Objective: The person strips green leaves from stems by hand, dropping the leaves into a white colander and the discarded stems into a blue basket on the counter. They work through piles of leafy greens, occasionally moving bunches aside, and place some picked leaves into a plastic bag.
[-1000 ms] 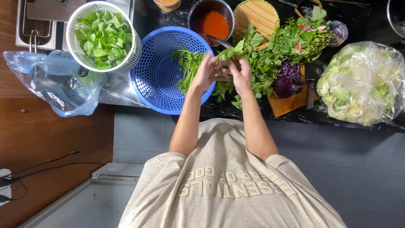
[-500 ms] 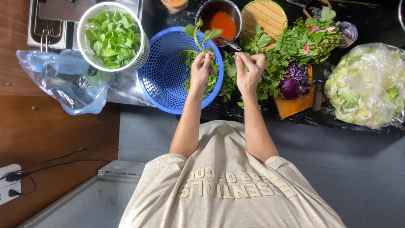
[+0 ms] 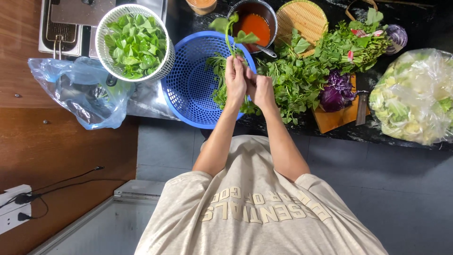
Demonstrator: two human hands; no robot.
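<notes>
hands now together | left hand (image 3: 235,78) lifts herb sprig (image 3: 230,29) | right hand (image 3: 261,88)

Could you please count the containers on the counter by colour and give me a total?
White basket of picked leaves: 1
Blue basket, beside the left hand holding a leafy stem: 1
Metal pot of red sauce: 1
Total: 3

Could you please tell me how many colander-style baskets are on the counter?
2: a white basket of picked leaves at upper left, and a blue basket beside it, under the left hand. None seems hidden.
</notes>
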